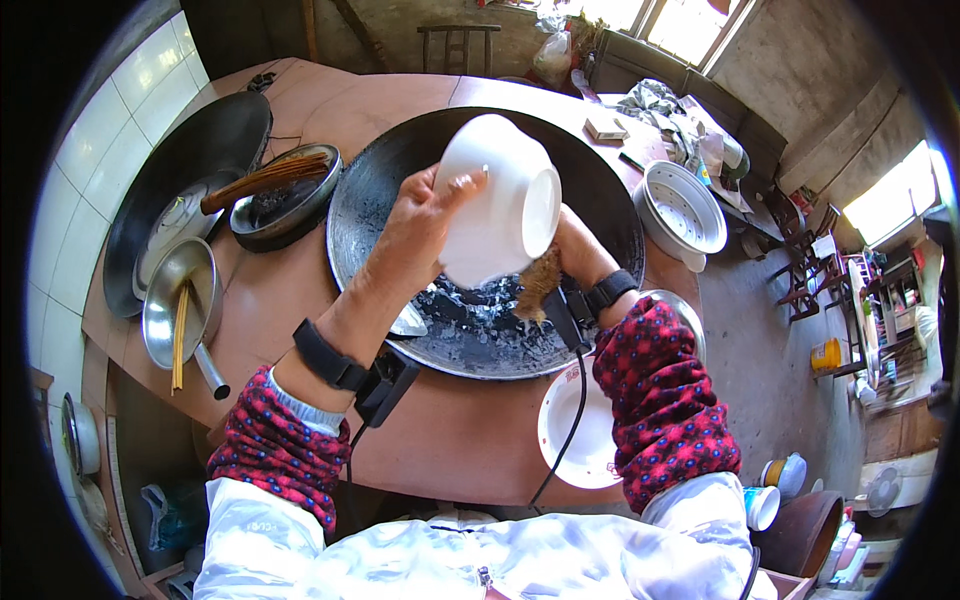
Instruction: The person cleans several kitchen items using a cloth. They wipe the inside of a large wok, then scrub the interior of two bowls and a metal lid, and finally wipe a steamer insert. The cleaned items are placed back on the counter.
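Note:
My left hand point(416, 221) grips a white bowl point(487, 202) by its side, with the thumb on the outer wall. The bowl is tipped over, its foot ring facing right. Under it lies a large black wok point(375, 180) set into the tiled stove top, with shiny water at the bottom. My right hand point(581, 244) is beside the bowl, holding a brown fibrous scrubber that looks like loofah point(538, 285); the bowl hides its fingertips. A metal utensil end point(409, 322) rests at the wok's near left rim.
At left are a second large wok point(225, 124), a pan point(322, 187) with a bamboo brush point(262, 180), and a metal ladle point(161, 330) with chopsticks point(181, 330). A white basin point(559, 442) sits near the front edge. A perforated steamer pot point(679, 206) stands right. Cables hang from both wrists.

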Motion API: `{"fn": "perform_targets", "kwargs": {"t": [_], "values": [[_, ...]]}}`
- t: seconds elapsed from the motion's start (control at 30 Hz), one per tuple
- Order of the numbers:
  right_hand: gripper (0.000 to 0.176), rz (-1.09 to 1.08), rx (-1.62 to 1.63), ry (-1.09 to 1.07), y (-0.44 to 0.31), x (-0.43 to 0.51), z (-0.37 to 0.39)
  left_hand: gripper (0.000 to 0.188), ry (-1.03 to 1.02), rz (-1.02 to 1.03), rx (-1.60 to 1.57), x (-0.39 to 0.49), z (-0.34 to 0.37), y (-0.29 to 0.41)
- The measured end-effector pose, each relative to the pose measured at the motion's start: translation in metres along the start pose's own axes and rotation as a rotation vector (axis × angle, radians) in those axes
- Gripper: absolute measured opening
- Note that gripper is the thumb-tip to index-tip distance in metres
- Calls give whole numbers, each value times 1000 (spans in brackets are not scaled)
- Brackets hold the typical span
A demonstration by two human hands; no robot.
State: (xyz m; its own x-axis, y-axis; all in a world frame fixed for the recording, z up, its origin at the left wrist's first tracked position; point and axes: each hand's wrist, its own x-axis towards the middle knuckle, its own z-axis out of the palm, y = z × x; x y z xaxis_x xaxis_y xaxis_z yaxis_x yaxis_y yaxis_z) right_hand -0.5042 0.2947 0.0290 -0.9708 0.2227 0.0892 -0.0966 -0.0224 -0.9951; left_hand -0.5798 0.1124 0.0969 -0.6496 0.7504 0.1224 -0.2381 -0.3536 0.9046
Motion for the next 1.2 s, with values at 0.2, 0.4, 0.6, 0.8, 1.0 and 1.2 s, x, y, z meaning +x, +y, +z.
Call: {"fn": "perform_targets", "kwargs": {"t": [0.2, 0.4, 0.6, 0.8, 1.0, 1.2], "values": [[40, -135, -292, -29, -9, -25, 33, 23, -34, 311, 164, 17, 20, -24], [49, 57, -71, -21, 1, -23, 39, 26, -132, 485, 531, 27, 21, -49], [24, -297, -741, -66, 6, -27, 14, 25, -300, 420, 765, 38, -12, -61], [13, 67, -296, 194, -5, -7, -2, 26, -424, 278, 870, 30, -53, -51], [40, 294, -654, 373, -34, -1, 1, 24, -298, 159, 774, 11, -61, -21], [48, 168, -459, 391, -121, -73, 10, 28, -415, 42, 697, -30, -26, 13]]}}
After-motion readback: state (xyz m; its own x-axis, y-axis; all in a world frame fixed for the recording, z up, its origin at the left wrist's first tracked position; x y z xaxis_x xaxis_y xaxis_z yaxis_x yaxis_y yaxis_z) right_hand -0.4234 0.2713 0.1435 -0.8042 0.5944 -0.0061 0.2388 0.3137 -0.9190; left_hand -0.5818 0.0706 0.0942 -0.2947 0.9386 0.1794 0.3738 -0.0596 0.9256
